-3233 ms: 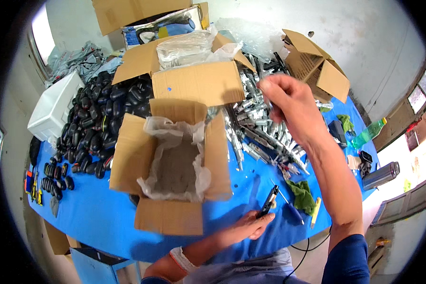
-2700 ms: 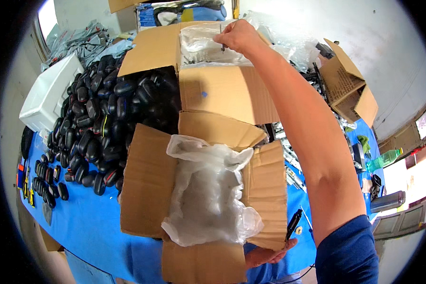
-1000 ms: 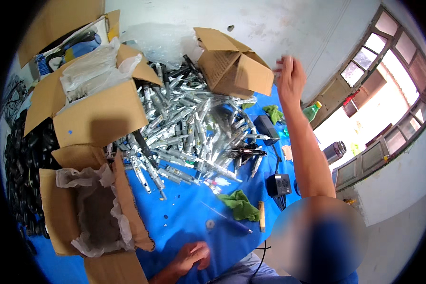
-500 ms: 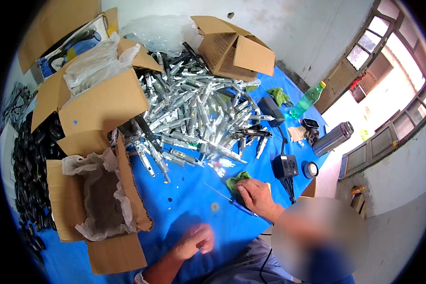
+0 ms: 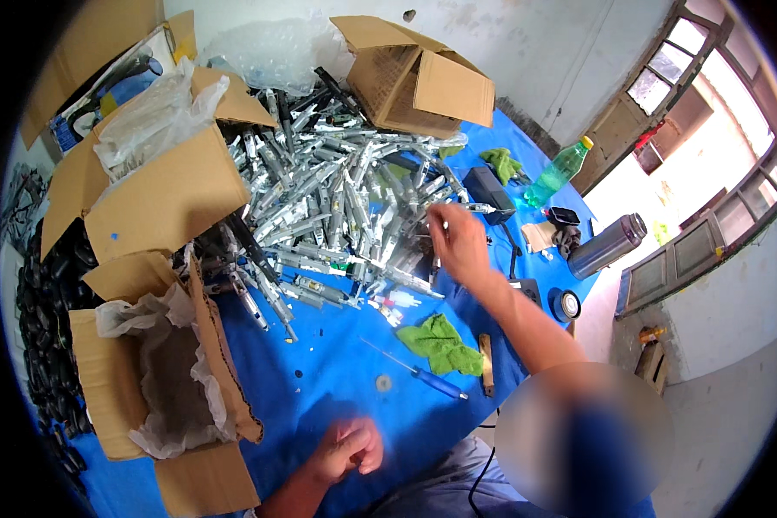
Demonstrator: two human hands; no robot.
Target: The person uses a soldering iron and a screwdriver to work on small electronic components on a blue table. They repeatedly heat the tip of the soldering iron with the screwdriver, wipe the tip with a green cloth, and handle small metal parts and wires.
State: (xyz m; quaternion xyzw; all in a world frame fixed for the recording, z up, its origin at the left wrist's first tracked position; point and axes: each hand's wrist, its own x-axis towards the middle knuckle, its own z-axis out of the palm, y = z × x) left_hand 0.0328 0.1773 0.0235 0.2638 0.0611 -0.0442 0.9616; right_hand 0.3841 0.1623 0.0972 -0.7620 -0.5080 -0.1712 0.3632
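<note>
Loosely heaped, silver parts (image 5: 337, 203), left of right fingers (image 5: 440, 226).

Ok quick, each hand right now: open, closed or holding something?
Left hand: loosely curled, partly open, nothing visibly held.
Right hand: at the silvery pile; grip can't be told.

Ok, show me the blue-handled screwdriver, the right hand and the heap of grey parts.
Blue-handled screwdriver (image 5: 439, 382): head view, on its handle.
Right hand (image 5: 463, 249): head view, on the back of the hand.
Heap of grey parts (image 5: 337, 203): head view, on parts near its middle.
</note>
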